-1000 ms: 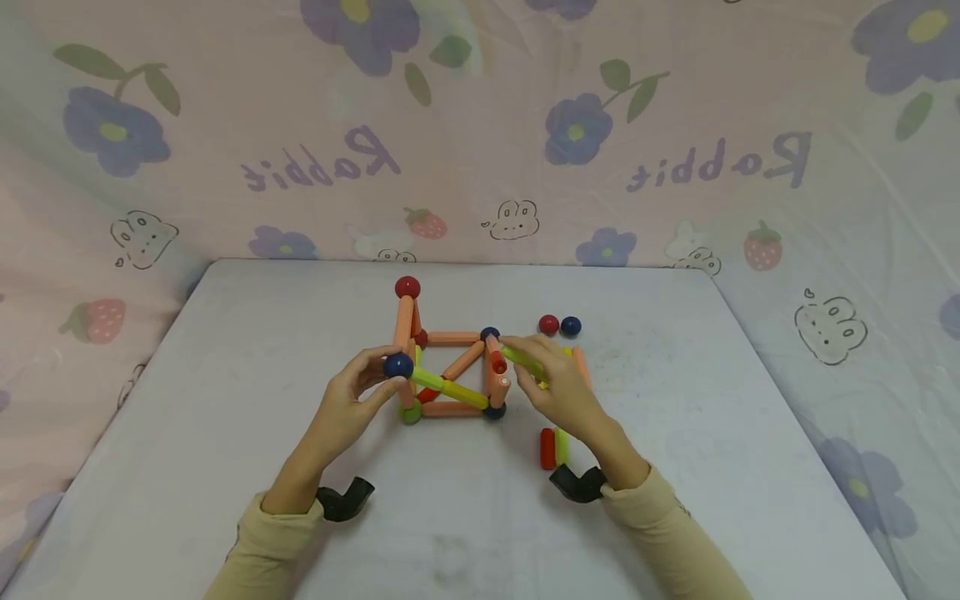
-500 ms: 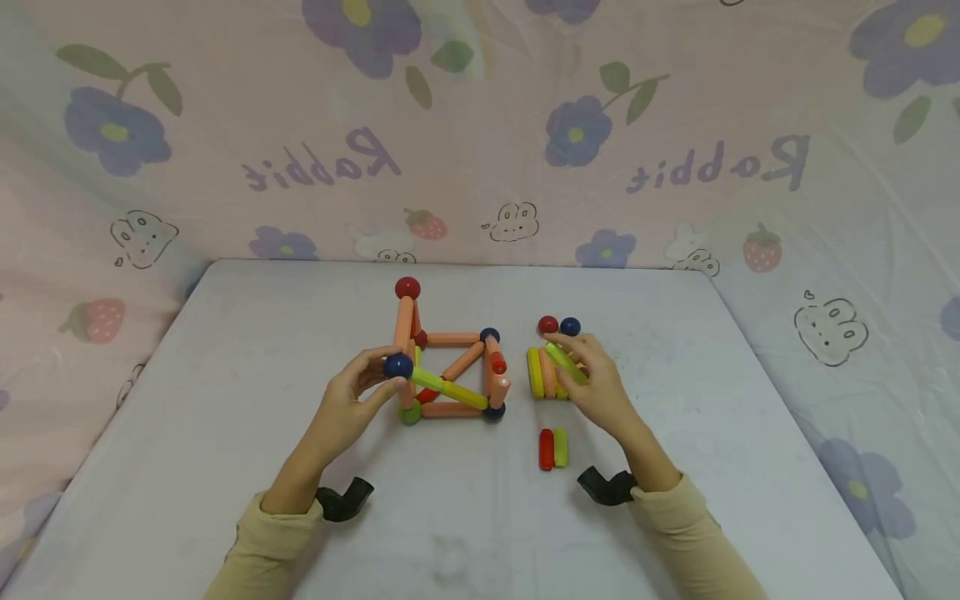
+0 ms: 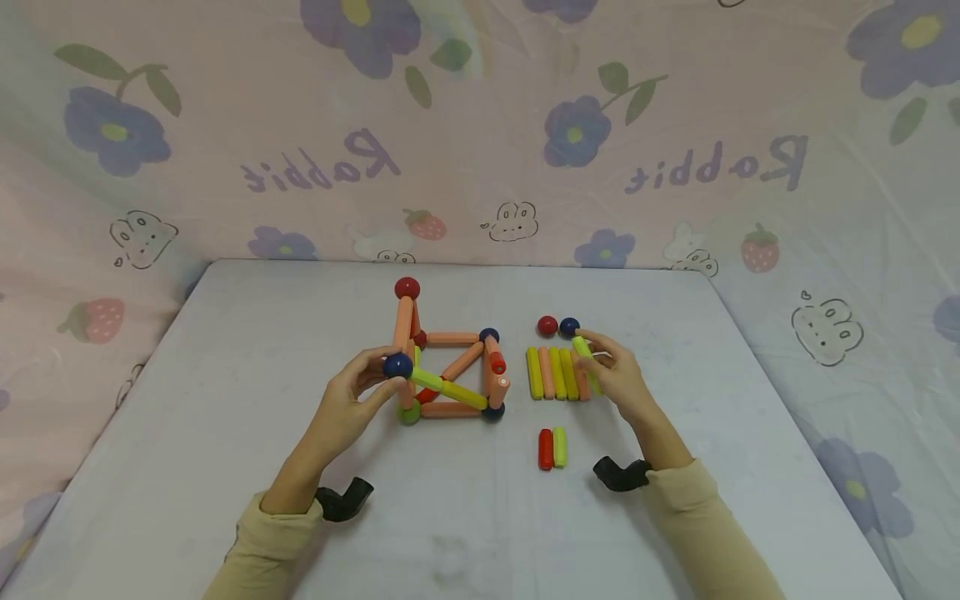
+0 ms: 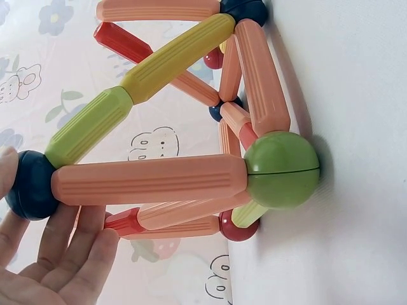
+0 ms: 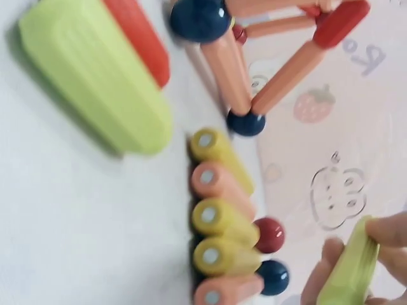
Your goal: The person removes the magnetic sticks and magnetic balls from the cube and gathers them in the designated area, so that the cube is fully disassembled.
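Note:
My left hand (image 3: 345, 408) pinches a dark blue ball (image 3: 397, 365) at an upper corner of a magnetic stick-and-ball frame. A long orange stick (image 4: 149, 180) runs from that ball down to a green ball (image 4: 282, 169) on the table. From the same blue ball, a light green stick joined to a yellow stick (image 4: 181, 60) slopes to another blue ball (image 3: 492, 410). A red ball (image 3: 407, 288) tops the frame's back left. My right hand (image 3: 624, 379) holds a loose light green magnetic stick (image 3: 587, 362) between thumb and fingers, at the right end of a stick row.
Yellow and orange sticks (image 3: 555, 373) lie side by side right of the frame. Behind them sit a red ball (image 3: 547, 326) and a blue ball (image 3: 570, 327). Nearer the front lie a short red stick (image 3: 545, 450) and a light green one (image 3: 560, 447).
My right hand has moved right, away from the frame and across the stick row, carrying the light green magnetic stick. My left hand stays on the blue ball.

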A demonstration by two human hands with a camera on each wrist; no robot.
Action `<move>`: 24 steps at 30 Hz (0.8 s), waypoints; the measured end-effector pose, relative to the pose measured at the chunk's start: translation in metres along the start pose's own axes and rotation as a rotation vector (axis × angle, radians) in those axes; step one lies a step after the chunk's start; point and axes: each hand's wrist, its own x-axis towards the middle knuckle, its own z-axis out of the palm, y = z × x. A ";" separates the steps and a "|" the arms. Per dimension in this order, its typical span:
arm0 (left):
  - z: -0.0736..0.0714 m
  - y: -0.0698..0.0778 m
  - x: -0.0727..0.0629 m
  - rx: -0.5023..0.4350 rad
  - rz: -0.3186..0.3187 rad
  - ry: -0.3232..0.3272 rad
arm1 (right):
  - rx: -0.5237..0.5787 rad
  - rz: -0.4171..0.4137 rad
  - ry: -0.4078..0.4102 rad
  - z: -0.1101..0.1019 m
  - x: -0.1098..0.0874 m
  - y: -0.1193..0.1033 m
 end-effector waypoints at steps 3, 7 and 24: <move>0.000 0.000 0.000 0.002 -0.008 0.000 | -0.005 0.072 0.016 -0.003 0.007 0.007; 0.000 -0.001 0.000 0.007 -0.018 -0.002 | -0.012 0.151 0.006 -0.005 0.016 0.015; -0.001 0.000 0.001 0.003 -0.023 -0.006 | -0.095 0.270 -0.006 -0.009 0.038 0.035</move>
